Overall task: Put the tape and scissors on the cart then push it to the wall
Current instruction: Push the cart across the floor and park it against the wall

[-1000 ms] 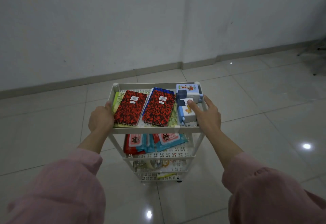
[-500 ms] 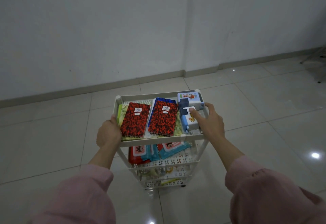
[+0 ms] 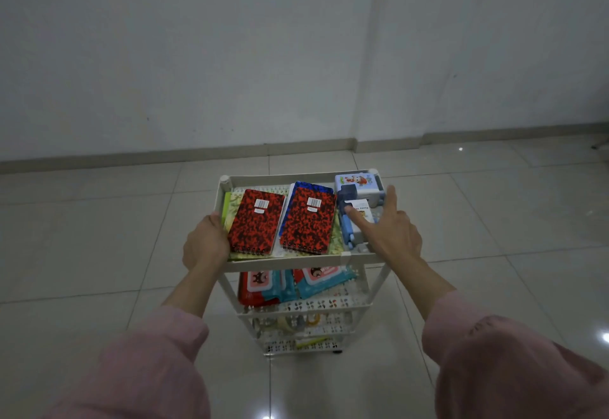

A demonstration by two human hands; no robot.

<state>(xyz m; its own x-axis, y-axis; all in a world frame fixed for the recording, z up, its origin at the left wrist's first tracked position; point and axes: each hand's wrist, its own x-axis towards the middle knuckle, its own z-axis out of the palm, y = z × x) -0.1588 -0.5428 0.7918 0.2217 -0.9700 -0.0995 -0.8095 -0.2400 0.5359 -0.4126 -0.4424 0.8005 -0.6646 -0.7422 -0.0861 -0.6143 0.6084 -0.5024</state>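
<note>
We held cart [image 3: 298, 258] by both sides to steer toward wall [image 3: 197, 56]. Left hand [image 3: 205, 246] curled shut round top rim. Right hand [image 3: 392, 232] lay flat, fingers spread, holding nothing. Tape, scissors: couldn't spot.

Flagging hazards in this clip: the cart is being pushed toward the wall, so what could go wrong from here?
The right hand lies open on the cart edge, not a closed grip, so the cart may veer.
The red notebooks lie loose on other items and could slide if it bumps the wall.
</note>
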